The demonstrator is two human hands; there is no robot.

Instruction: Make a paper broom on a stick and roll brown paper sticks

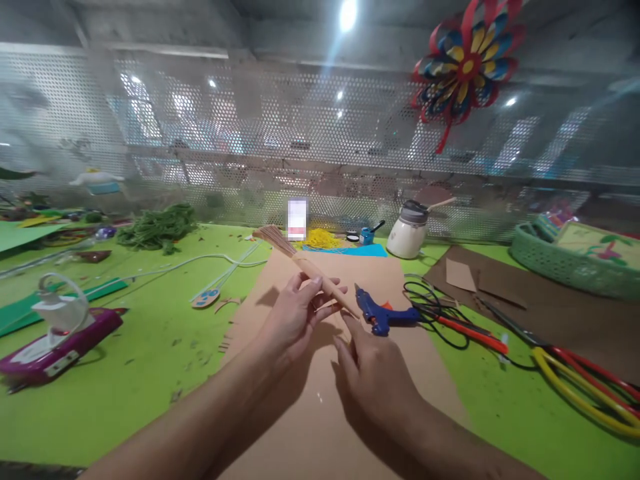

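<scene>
At mid-frame, left hand point(293, 317) fingers curl round the paper roll point(328, 287); right hand point(377, 363) half-curls, hold unclear; light, even pressure should prevent creasing.

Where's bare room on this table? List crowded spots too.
Nearly bare: near part of the tan sheet, between the forearms, and green table between sheet and scissors. Between power strip and left forearm: open, with scattered scraps. Crowded: mid-sheet, by left hand, right hand and brush; rightward, by glue gun; far edge, by yellow strands and jar.
</scene>
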